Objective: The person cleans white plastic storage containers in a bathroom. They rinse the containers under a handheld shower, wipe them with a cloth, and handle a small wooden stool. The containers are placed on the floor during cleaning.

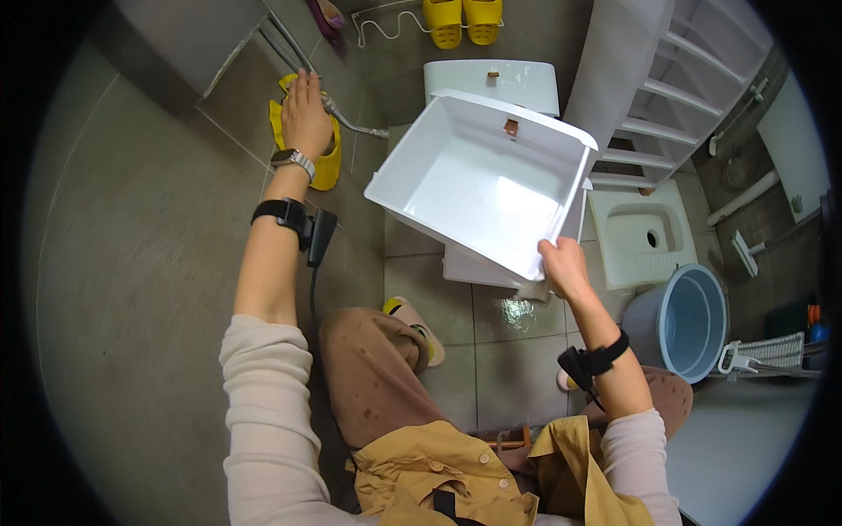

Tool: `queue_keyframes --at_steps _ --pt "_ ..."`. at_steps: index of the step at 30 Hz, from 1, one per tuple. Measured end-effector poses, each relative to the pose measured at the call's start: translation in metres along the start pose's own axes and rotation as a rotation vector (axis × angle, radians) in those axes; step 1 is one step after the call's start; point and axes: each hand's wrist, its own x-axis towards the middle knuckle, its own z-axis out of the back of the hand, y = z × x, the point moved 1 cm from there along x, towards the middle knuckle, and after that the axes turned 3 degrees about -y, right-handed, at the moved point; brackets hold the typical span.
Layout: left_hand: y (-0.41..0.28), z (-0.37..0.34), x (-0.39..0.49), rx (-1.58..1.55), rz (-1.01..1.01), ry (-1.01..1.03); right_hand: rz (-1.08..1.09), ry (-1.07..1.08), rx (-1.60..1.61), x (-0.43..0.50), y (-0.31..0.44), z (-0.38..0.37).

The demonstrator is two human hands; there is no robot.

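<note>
My right hand [565,265] grips the near right corner of a white plastic drawer [483,177], lifted and tilted above the floor. The drawer's inside is bare and glossy, with a small brown fitting on its far wall. Other white drawers lie beneath; one white drawer front [490,82] with a brown knob shows behind it. My left hand [306,112] is stretched out, fingers straight, beside a flexible metal hose [355,126]. Below that hand is a yellow slipper [329,171], partly hidden. Whether the palm touches anything cannot be seen.
A white drawer frame [621,85] stands at the back right. Near it are a squat toilet [615,243] and a blue bucket [710,322]. Yellow slippers [483,26] hang on a wire rack at the top. A grey cabinet [177,39] fills the upper left. Tiles [516,315] look wet.
</note>
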Motion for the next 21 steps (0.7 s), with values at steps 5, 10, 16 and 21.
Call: queue_keyframes --at_steps 5,10,16,21 --pt "-0.01 -0.004 0.008 0.142 0.034 0.063 -0.037 -0.083 0.003 0.001 0.038 -0.026" --pt "-0.044 -0.01 0.001 -0.027 0.181 -0.147 -0.042 -0.056 -0.019 0.003 0.042 -0.04" --pt "-0.077 -0.091 -0.049 -1.487 1.511 0.178 -0.063 -0.083 -0.018 0.009 0.028 -0.037" --pt "-0.069 -0.114 -0.054 -1.692 1.501 0.363 -0.027 -0.059 0.062 0.011 0.026 -0.032"
